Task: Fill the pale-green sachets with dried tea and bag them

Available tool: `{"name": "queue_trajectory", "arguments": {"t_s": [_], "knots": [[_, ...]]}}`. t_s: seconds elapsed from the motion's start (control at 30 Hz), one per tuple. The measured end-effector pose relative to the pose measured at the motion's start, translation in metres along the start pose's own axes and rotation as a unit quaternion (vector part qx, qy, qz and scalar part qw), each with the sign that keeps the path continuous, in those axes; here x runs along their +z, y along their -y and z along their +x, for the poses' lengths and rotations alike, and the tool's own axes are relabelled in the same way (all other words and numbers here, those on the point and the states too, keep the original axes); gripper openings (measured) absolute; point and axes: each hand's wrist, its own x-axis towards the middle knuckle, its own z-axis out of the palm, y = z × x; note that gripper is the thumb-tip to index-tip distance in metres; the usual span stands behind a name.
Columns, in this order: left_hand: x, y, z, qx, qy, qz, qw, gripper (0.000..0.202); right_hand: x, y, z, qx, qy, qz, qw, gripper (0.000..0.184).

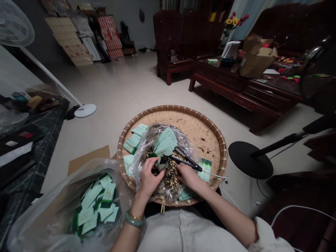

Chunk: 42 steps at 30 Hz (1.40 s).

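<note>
My left hand (151, 175) is closed around a small pale-green sachet (161, 163), whose dark mouth gapes at the top. Beneath it, a clear plastic bag (140, 150) lies spread, holding a loose dark and yellow dried mix (172, 174). My right hand (187, 176) reaches into the mix with curled fingers; the fingertips are hidden, so what they hold does not show. A fan of flat green sachets (166, 141) rests on the mix. Close to my right hand lies a black two-armed tool like a hair straightener (187, 162), with a white cord.
A round woven bamboo tray (210, 136) carries everything, with more sachets (132, 142) along its left side. At lower left, a large clear bag (52, 203) contains several sachets. A black stand base (250, 160) is to the right, a white fan base (85, 110) to the left.
</note>
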Motion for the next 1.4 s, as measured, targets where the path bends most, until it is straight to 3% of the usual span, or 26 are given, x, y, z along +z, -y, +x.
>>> {"name": "queue_trajectory", "arguments": {"t_s": [0.17,0.33,0.47,0.67,0.8,1.03,1.23,1.4], "knots": [[-0.001,0.001,0.0,-0.003,-0.005,0.002,1.0,0.036,-0.005,-0.005,0.0,-0.006,-0.04,0.078,0.996,0.021],[0.0,-0.001,0.0,-0.005,0.005,0.006,1.0,0.037,-0.033,-0.001,-0.006,-0.003,-0.098,0.188,0.977,0.022],[0.001,-0.003,0.0,0.005,0.015,0.01,1.0,0.038,-0.066,0.016,-0.011,-0.043,-0.157,0.237,0.958,0.025],[0.003,-0.005,0.001,0.003,0.015,0.005,1.0,0.039,-0.096,0.049,-0.007,-0.133,-0.163,0.209,0.955,0.029],[0.001,-0.004,0.0,0.0,0.018,-0.001,1.0,0.038,-0.094,0.054,-0.004,-0.146,-0.155,0.215,0.953,0.022],[0.001,0.001,-0.001,-0.002,0.008,-0.001,1.0,0.038,-0.087,0.035,-0.013,-0.095,-0.147,0.216,0.961,0.013],[0.002,-0.001,-0.002,0.015,0.014,0.007,1.0,0.042,-0.081,0.047,-0.012,-0.154,-0.155,0.232,0.948,0.054],[0.002,-0.004,0.0,0.015,0.01,0.023,1.0,0.034,-0.071,0.057,-0.001,-0.173,-0.162,0.246,0.94,0.013]]}}
